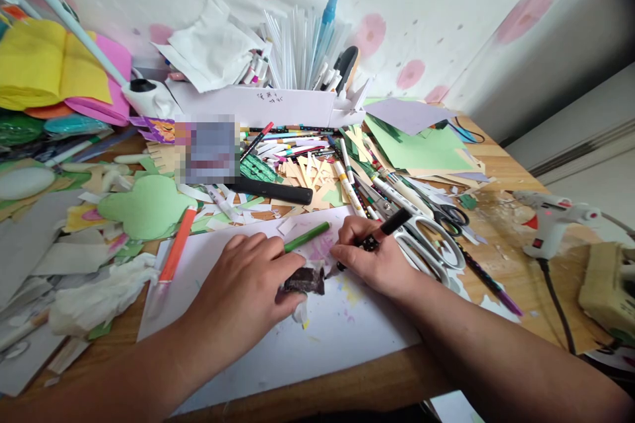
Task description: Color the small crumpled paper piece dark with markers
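My left hand (248, 291) is closed, pinching a small dark paper piece (305, 281) flat against a white sheet (337, 330) on the wooden table. A green marker (307, 236) lies just beyond its fingers. My right hand (372, 258) is closed round a black marker (381, 232), its tip down on the dark piece's right edge. Faint pink and yellow smudges mark the sheet around the piece.
White-handled scissors (431, 244) lie right of my right hand. A glue gun (550, 218) with its cord sits far right. Markers, paper scraps, a green cut-out (146, 208), an orange knife (176, 248) and a white organiser box (258, 106) crowd the back.
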